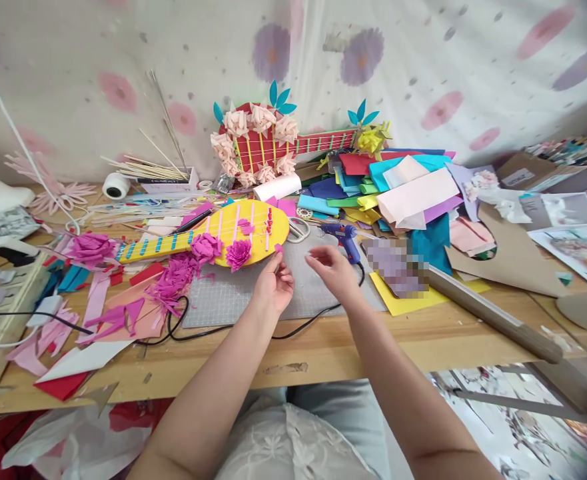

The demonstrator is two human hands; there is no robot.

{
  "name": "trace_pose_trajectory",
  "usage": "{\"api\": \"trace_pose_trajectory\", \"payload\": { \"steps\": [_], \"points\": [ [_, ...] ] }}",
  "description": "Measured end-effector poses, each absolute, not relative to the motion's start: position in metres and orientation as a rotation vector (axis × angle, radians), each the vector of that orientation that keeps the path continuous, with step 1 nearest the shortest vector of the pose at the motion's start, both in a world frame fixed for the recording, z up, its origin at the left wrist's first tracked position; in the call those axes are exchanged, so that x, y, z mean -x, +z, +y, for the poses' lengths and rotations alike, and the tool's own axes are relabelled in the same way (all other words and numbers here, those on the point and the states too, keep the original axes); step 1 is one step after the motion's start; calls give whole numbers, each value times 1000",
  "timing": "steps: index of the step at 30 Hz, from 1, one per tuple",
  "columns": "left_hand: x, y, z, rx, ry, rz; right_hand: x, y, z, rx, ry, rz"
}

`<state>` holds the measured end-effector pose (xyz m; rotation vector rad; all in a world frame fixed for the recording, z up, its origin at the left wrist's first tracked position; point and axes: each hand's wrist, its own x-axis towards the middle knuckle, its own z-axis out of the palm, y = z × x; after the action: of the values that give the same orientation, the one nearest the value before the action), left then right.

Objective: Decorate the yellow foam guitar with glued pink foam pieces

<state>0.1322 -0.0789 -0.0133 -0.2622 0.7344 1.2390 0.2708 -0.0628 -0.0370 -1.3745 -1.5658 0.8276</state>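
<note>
left hand [273, 288] pinches a small pink paper piece [278, 249] at the lower edge of the yellow paper guitar [223, 239] on the tabletop [323, 347]; right hand [334, 272] open, empty; blue glue gun [344, 237] just beyond it (burn risk, cord may snag); any glue on the piece is too small to see.

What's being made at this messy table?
A person is doing paper craft at a wooden table. The left hand pinches a small pink scrap at the edge of a yellow paper guitar trimmed with magenta flowers. The right hand hovers open beside a blue glue gun.
</note>
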Motion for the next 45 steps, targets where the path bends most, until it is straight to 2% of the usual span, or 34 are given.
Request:
{"api": "trace_pose_trajectory", "payload": {
  "steps": [3, 8, 41, 45],
  "points": [
    [-132, -15, -80, 265, 1266, 738, -234, -25, -60, 1147, 1089, -1452],
    [-127, -19, -80, 243, 1312, 697, -203, -23, -61, 1135, 1254, -1224],
    [-125, -22, -70, 124, 1445, 679, -183, -20, -56, 1142, 1396, -979],
    [-125, -20, -78, 20, 1439, 762, -184, -23, -53, 1167, 1337, -1004]
  ]
}}
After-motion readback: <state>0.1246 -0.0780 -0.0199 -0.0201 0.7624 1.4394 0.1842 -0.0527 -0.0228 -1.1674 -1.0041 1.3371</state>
